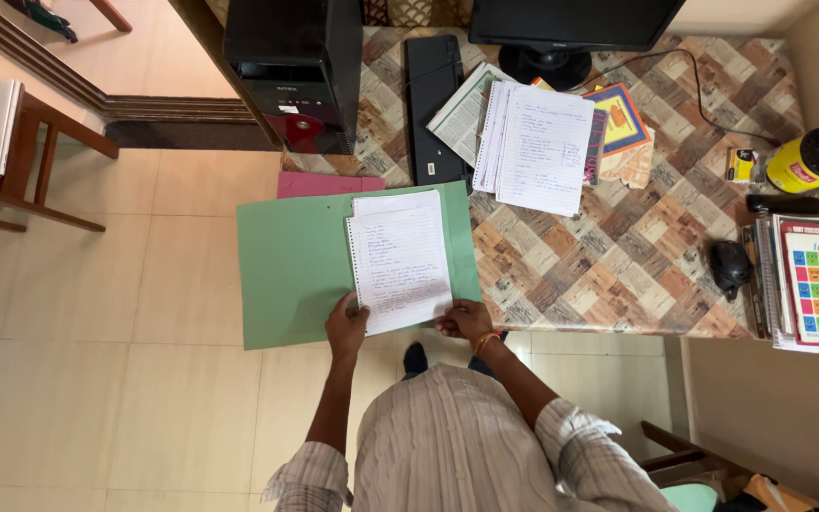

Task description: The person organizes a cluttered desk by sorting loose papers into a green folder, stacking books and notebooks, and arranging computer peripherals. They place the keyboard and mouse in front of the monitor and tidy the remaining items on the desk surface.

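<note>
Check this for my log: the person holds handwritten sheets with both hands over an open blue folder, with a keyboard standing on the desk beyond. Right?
Not quite: the folder is green, not blue, as the head view shows. The rest holds: the left hand and right hand hold the handwritten sheets over it, with the keyboard on the desk beyond.

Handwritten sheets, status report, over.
Left hand and right hand grip white handwritten sheets by bottom corners. Sheets over open green paper folder. Nothing blocking.

Matt green card folder [291, 265]; handwritten paper sheets [400, 261]; glossy patterned tabletop [599, 256]; glossy floor tiles [97, 360].
</note>
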